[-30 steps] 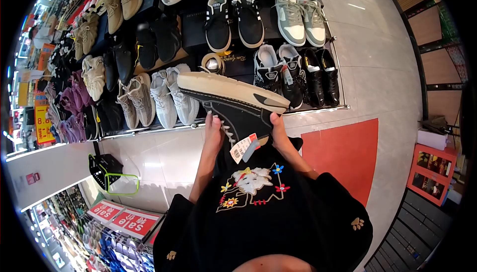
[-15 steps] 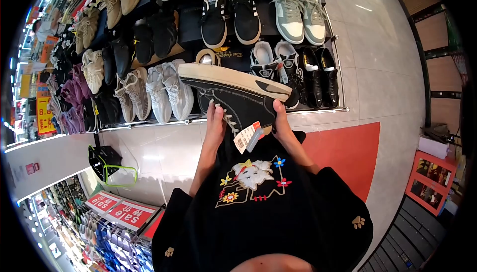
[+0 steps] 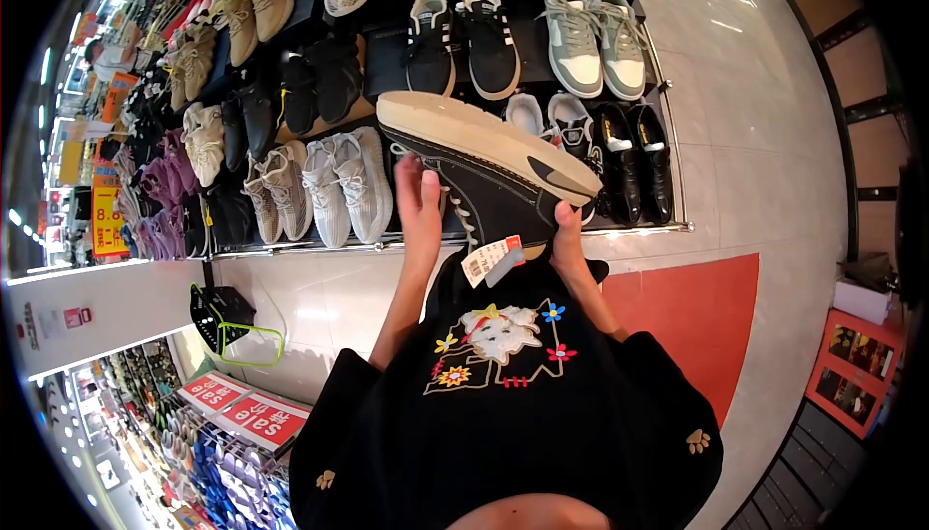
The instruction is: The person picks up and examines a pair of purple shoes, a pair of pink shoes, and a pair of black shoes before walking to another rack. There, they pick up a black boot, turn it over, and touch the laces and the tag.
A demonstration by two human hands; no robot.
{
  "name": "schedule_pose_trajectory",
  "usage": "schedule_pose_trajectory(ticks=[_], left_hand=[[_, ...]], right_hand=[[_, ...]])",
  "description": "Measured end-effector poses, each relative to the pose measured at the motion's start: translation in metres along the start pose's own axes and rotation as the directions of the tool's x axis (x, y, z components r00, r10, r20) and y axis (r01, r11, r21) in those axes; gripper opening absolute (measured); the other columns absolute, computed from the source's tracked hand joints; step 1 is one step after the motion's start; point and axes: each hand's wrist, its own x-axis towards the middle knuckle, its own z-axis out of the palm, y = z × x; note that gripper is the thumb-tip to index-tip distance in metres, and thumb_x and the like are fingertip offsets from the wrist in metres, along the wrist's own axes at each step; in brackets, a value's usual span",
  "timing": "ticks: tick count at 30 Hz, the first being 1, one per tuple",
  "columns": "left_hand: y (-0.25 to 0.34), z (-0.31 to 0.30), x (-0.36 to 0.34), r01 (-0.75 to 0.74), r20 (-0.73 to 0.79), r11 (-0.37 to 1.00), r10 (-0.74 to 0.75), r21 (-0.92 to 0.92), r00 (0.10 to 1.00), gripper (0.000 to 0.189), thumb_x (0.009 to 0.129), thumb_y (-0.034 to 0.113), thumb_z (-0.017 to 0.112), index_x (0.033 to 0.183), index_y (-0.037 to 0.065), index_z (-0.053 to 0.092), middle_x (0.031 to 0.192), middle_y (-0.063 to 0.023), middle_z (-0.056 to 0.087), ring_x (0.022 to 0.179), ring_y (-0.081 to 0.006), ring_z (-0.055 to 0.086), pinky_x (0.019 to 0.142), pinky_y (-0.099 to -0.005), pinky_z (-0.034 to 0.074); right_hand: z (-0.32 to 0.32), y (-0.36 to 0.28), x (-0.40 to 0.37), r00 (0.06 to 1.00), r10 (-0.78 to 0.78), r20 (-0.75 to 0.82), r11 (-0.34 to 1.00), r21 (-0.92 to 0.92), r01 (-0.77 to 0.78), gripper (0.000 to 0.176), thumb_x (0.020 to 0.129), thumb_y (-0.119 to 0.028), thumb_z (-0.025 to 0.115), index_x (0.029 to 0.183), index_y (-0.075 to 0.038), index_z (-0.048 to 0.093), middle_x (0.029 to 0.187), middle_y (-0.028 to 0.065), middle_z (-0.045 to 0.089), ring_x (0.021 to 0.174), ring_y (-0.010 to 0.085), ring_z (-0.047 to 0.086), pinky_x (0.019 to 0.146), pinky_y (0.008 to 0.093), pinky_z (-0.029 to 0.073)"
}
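Note:
A black shoe [image 3: 503,199] with a thick cream sole [image 3: 474,133] is held on its side in front of my chest, its sole turned up and away from me. My left hand [image 3: 420,212] grips it at the toe and lace side. Around the heel end, my right hand [image 3: 571,244] is closed, with the thumb near the sole. A white and red price tag [image 3: 491,259] hangs from the shoe between my hands, beside a small grey plastic piece [image 3: 505,267].
Beyond the shoe stands a display rack [image 3: 455,236] with rows of shoes, among them grey-white sneakers [image 3: 573,46] and black leather shoes [image 3: 619,157]. A black basket with a green handle [image 3: 224,322] is at the left, near red sale signs [image 3: 256,418]. A red floor area [image 3: 687,327] lies right.
The shoe has tilted more, its toe end rising and its heel end dropping slightly. It and both hands sit a little further right. The surroundings have shifted right and down in view.

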Motion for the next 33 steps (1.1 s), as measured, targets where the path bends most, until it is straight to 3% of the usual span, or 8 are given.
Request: schedule_pose_trajectory(ticks=[1, 3, 4, 6, 9, 16, 22, 33], left_hand=[[0.002, 0.003, 0.003, -0.132, -0.063, 0.987, 0.138, 0.092, 0.988, 0.042, 0.095, 0.019, 0.059, 0.128, 0.0, 0.042, 0.122, -0.0106, 0.052, 0.112, -0.0176, 0.05, 0.098, -0.03, 0.039], [0.019, 0.004, -0.003, -0.235, -0.073, 0.943, 0.258, 0.234, 0.963, 0.03, 0.092, 0.01, 0.062, 0.118, 0.001, 0.051, 0.111, -0.0074, 0.058, 0.101, -0.0146, 0.055, 0.089, -0.0269, 0.043], [0.022, 0.004, -0.001, -0.232, -0.071, 0.944, 0.255, 0.233, 0.964, 0.03, 0.092, 0.01, 0.062, 0.118, 0.001, 0.051, 0.111, -0.0074, 0.058, 0.101, -0.0146, 0.055, 0.089, -0.0269, 0.043], [0.03, 0.003, 0.001, -0.52, 0.103, 0.7, 0.545, 0.489, 0.832, 0.017, 0.084, 0.001, 0.067, 0.1, 0.0, 0.061, 0.095, -0.0071, 0.061, 0.085, -0.0134, 0.058, 0.078, -0.0258, 0.046], [0.057, 0.022, -0.006, -0.444, 0.082, 0.729, 0.475, 0.521, 0.876, 0.01, 0.081, -0.002, 0.069, 0.088, 0.0, 0.064, 0.088, -0.008, 0.062, 0.079, -0.0143, 0.059, 0.074, -0.0269, 0.047], [0.062, 0.022, 0.004, -0.493, 0.104, 0.66, 0.537, 0.567, 0.837, 0.008, 0.08, -0.001, 0.071, 0.087, 0.0, 0.068, 0.082, -0.0073, 0.066, 0.076, -0.0156, 0.062, 0.072, -0.0262, 0.047], [0.07, 0.019, 0.013, -0.486, 0.083, 0.68, 0.534, 0.548, 0.841, 0.007, 0.08, -0.002, 0.069, 0.087, 0.0, 0.068, 0.082, -0.0074, 0.065, 0.075, -0.016, 0.062, 0.072, -0.0261, 0.047], [0.059, 0.013, 0.024, -0.543, 0.15, 0.668, 0.552, 0.509, 0.82, 0.006, 0.083, -0.004, 0.064, 0.086, -0.002, 0.06, 0.081, -0.0074, 0.058, 0.074, -0.0156, 0.057, 0.07, -0.0268, 0.046]], right_hand=[[-0.002, -0.002, -0.002, 1.0, 0.001, -0.011, 1.0, -0.002, -0.001, 0.092, 0.076, -0.059, 0.07, 0.137, 0.001, 0.038, 0.13, 0.0144, 0.051, 0.118, 0.0229, 0.053, 0.101, 0.037, 0.043], [0.0, -0.011, -0.005, 0.993, -0.118, -0.031, 0.984, -0.14, 0.112, 0.093, 0.074, -0.059, 0.071, 0.136, 0.002, 0.038, 0.129, 0.015, 0.052, 0.118, 0.024, 0.052, 0.101, 0.0374, 0.043], [-0.001, -0.013, -0.006, 0.992, -0.122, 0.003, 0.982, -0.146, 0.121, 0.094, 0.077, -0.057, 0.07, 0.139, 0.003, 0.033, 0.134, 0.0145, 0.048, 0.123, 0.0237, 0.047, 0.104, 0.0349, 0.036], [-0.003, -0.016, -0.007, 0.99, -0.139, 0.004, 0.977, -0.16, 0.138, 0.095, 0.076, -0.056, 0.071, 0.139, 0.004, 0.033, 0.134, 0.0147, 0.048, 0.122, 0.0239, 0.048, 0.104, 0.0352, 0.037], [-0.003, -0.016, -0.007, 0.983, -0.183, 0.02, 0.965, -0.187, 0.183, 0.096, 0.075, -0.057, 0.072, 0.139, 0.004, 0.033, 0.133, 0.015, 0.048, 0.12, 0.0242, 0.05, 0.102, 0.0356, 0.039], [0.007, -0.023, -0.003, 0.967, -0.255, -0.011, 0.935, -0.259, 0.244, 0.1, 0.071, -0.057, 0.077, 0.138, 0.004, 0.034, 0.13, 0.0143, 0.051, 0.116, 0.0237, 0.053, 0.098, 0.0353, 0.044], [0.01, -0.026, 0.005, 0.971, -0.237, 0.038, 0.922, -0.307, 0.237, 0.102, 0.068, -0.057, 0.079, 0.137, 0.004, 0.035, 0.13, 0.0142, 0.05, 0.117, 0.0234, 0.053, 0.099, 0.0345, 0.042], [0.019, -0.026, 0.008, 0.968, -0.252, -0.008, 0.939, -0.246, 0.242, 0.104, 0.069, -0.058, 0.078, 0.14, 0.003, 0.032, 0.133, 0.0138, 0.048, 0.121, 0.0238, 0.05, 0.101, 0.0351, 0.041]])
